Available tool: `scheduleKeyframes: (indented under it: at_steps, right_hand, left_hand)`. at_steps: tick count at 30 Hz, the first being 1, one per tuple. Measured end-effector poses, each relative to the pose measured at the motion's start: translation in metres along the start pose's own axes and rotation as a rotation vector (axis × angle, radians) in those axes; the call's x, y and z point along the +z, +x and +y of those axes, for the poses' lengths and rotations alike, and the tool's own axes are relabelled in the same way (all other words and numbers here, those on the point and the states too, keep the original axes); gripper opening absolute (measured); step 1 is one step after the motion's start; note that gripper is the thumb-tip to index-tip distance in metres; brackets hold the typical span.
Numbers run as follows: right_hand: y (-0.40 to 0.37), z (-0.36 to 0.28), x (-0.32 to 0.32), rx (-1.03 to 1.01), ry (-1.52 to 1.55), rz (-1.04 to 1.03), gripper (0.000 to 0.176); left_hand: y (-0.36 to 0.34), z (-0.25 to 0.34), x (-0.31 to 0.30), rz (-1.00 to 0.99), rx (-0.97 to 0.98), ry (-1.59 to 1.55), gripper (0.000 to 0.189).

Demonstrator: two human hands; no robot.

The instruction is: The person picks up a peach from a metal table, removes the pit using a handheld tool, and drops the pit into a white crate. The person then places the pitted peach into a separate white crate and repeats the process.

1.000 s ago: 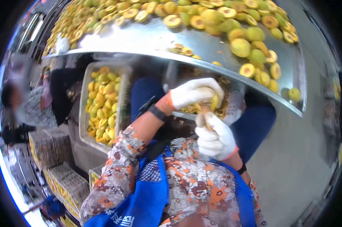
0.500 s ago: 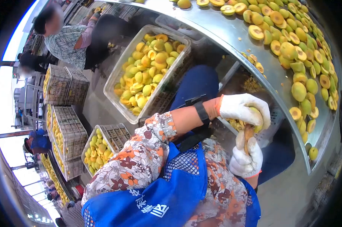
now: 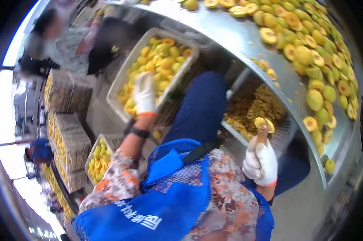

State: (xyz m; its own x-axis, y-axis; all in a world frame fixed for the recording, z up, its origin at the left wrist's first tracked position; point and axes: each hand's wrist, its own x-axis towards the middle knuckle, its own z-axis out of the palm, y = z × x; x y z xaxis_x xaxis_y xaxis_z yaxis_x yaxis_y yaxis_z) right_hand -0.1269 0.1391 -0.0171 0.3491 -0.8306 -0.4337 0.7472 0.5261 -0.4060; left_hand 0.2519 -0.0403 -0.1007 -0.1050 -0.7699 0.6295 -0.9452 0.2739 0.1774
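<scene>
My left hand (image 3: 144,94), in a white glove and blurred by motion, is over the near side of a pale plastic crate (image 3: 116,76) full of yellow-green fruit halves (image 3: 165,60). Its fingers look stretched out, and no fruit shows in it. My right hand (image 3: 261,160), also gloved, is closed around the brown handle of a pitting tool (image 3: 262,137). At the tool's curved metal end sits a cut yellow fruit piece (image 3: 269,126). Beneath it lies a bin with brownish-yellow scraps (image 3: 261,106).
A metal table (image 3: 229,36) curves along the upper right, bearing many fruit halves (image 3: 306,56). Stacked crates (image 3: 71,138) and a smaller fruit crate (image 3: 101,160) stand at left. A co-worker (image 3: 65,44) sits at the upper left. My knee (image 3: 203,100) is between crate and bin.
My left hand has left the fruit and tool at my right hand and swung left to the crate. The tool in my right hand now shows its metal end with a fruit piece.
</scene>
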Motion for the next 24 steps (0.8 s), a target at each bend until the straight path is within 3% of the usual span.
scheduleKeyframes:
  at_steps: [1,3,5,7,9,11,12,13,14,15,17,19,21,24]
  right_hand:
    - [-0.007,-0.003,-0.008,-0.031,-0.018,0.165,0.024]
    - [-0.020,-0.008,-0.018,-0.070,-0.048,0.223,0.019]
    - [-0.026,-0.008,-0.025,-0.076,-0.110,0.354,0.016]
    - [-0.025,-0.006,-0.031,-0.090,-0.151,0.426,0.015]
    - [-0.023,0.000,-0.036,-0.082,-0.204,0.494,0.014]
    - [-0.016,0.004,-0.038,-0.074,-0.275,0.508,0.013]
    - [-0.012,0.004,-0.038,-0.043,-0.302,0.505,0.014]
    - [-0.008,0.010,-0.046,-0.068,-0.415,0.514,0.022]
    - [-0.004,0.017,-0.056,-0.094,-0.651,0.553,0.030]
    - [-0.002,0.022,-0.065,-0.116,-0.887,0.593,0.038]
    - [-0.006,0.016,-0.051,-0.078,-0.931,0.634,0.044]
    - [-0.011,0.011,-0.044,-0.029,-1.025,0.660,0.053]
    - [-0.014,0.021,-0.050,-0.096,-1.024,0.648,0.052]
    - [-0.019,0.019,-0.055,-0.060,-0.968,0.685,0.052]
  left_hand:
    - [-0.019,-0.047,0.009,0.005,-0.465,-0.430,0.023]
    - [-0.034,-0.089,-0.010,-0.477,-0.704,-0.017,0.035]
    - [-0.063,-0.133,-0.002,-0.843,-0.553,0.373,0.039]
    - [-0.039,-0.105,0.002,-0.602,-0.312,0.442,0.040]
    - [0.026,-0.042,0.015,-0.195,-0.019,0.117,0.032]
    - [0.101,0.064,0.022,-0.062,0.168,-0.228,0.027]
    - [0.129,0.112,0.021,-0.174,0.207,-0.325,0.029]
    - [0.149,0.147,0.035,-0.274,0.120,-0.405,0.031]
    - [0.165,0.183,0.048,-0.312,0.125,-0.514,0.034]
    - [0.183,0.201,0.085,-0.269,0.311,-0.611,0.037]
    - [0.208,0.247,0.133,-0.388,0.321,-0.594,0.053]
    - [0.228,0.270,0.190,-0.485,0.317,-0.482,0.069]
    - [0.233,0.283,0.194,-0.656,0.263,-0.459,0.065]
    - [0.230,0.286,0.177,-0.675,0.388,-0.331,0.056]
